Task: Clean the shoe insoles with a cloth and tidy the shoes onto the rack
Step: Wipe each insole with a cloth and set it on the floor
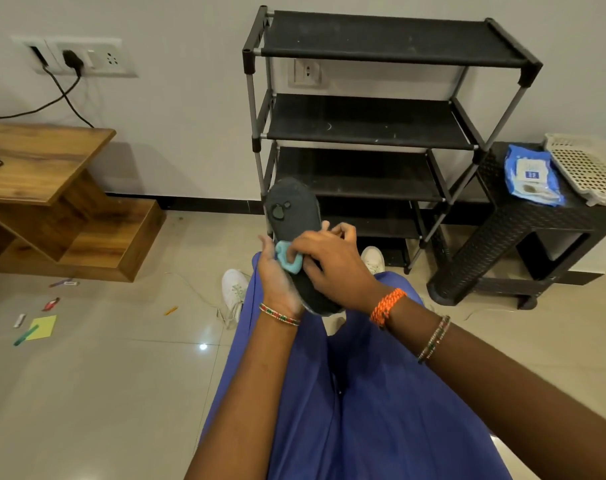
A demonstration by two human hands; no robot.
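Head view looks down over a seated person's blue-clad lap at a dark grey insole, held tilted up in front of the shoe rack. The left hand cradles the insole from its left edge, palm turned inward with the fingers pressed together along the side. The right hand lies across the middle of the insole, its fingers curled and pinching a small light blue cloth against the surface; the fingertips nearest the rack are bent and slightly apart. So the wiping step appears to be in hand, with the cloth at mid-length and the toe end showing a couple of darker marks that may yet need attention. How much of this insole is already clean cannot be told. One white shoe sits on the floor just left of the knee and another white shoe peeks out beside the right hand, near the rack's foot. Every visible shelf of the rack is bare, so the tidying half of the job looks wholly undone, and whether a second insole awaits is not visible.
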